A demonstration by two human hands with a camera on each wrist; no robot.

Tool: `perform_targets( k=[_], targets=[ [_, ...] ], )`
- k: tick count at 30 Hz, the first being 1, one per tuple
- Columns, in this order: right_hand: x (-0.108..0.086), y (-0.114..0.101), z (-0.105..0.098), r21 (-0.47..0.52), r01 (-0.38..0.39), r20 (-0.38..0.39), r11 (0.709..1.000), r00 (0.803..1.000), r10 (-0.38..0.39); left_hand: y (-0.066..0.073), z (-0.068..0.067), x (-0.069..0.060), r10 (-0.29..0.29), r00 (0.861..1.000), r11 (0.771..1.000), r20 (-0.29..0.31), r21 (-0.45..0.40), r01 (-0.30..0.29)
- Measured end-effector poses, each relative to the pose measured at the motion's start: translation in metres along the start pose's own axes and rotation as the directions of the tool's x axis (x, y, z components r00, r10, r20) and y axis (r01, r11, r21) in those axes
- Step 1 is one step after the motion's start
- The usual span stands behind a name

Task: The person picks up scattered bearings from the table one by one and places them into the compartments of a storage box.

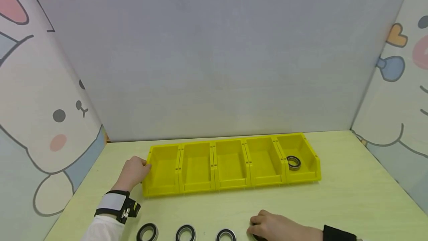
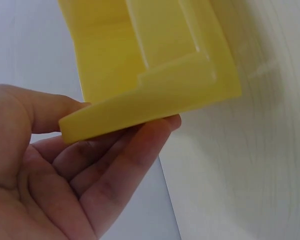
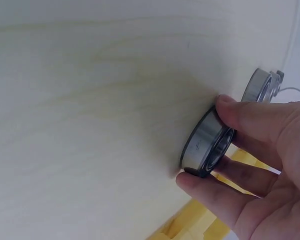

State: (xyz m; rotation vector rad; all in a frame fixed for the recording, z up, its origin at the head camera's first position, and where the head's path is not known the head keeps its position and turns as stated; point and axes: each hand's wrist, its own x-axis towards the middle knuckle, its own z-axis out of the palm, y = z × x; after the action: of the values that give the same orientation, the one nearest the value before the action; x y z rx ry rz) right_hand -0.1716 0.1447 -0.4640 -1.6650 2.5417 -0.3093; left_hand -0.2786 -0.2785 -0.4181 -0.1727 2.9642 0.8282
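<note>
My left hand [image 1: 132, 174] grips the left end wall of a yellow row of bins [image 1: 197, 187]. In the left wrist view the thumb lies on one side of the yellow wall [image 2: 115, 112] and the fingers on the other. My right hand [image 1: 279, 227] pinches a ball bearing [image 3: 205, 142] between thumb and fingers, at the tabletop near the front. In the head view that bearing is mostly covered by the hand. Another bearing [image 1: 294, 163] lies in the rightmost bin compartment.
Three more bearings lie in a row at the table's front: a left one [image 1: 147, 232], a middle one [image 1: 185, 233] and one [image 1: 226, 235] nearest my right hand. A grey wall [image 1: 214, 66] stands behind the bins, with cartoon-printed panels on both sides.
</note>
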Motion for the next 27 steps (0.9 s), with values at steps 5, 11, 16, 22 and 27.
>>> perform_targets(
  k=[5,11,16,22,27],
  targets=[
    [0.004,0.000,-0.012,-0.059,0.020,0.065,0.998,0.998,-0.016,0.000,-0.001,-0.001,0.003,1.000,1.000,-0.001,0.008,-0.003],
    [0.009,-0.002,-0.039,-0.028,-0.103,0.173,0.994,0.979,0.106,0.001,-0.001,-0.002,0.000,1.000,1.000,0.001,0.006,0.000],
    [0.015,-0.001,-0.076,-0.053,-0.197,0.195,0.979,0.959,0.204,0.003,0.000,-0.002,0.014,1.000,1.000,-0.006,0.009,-0.014],
    [0.018,0.014,-0.118,-0.044,-0.253,0.143,0.966,0.956,0.257,0.003,0.001,-0.002,0.018,1.000,1.000,-0.006,0.010,-0.018],
    [0.026,0.039,-0.136,-0.077,-0.301,0.065,0.950,0.950,0.306,0.001,0.000,0.000,0.007,1.000,1.000,0.003,0.009,-0.007]
  ],
)
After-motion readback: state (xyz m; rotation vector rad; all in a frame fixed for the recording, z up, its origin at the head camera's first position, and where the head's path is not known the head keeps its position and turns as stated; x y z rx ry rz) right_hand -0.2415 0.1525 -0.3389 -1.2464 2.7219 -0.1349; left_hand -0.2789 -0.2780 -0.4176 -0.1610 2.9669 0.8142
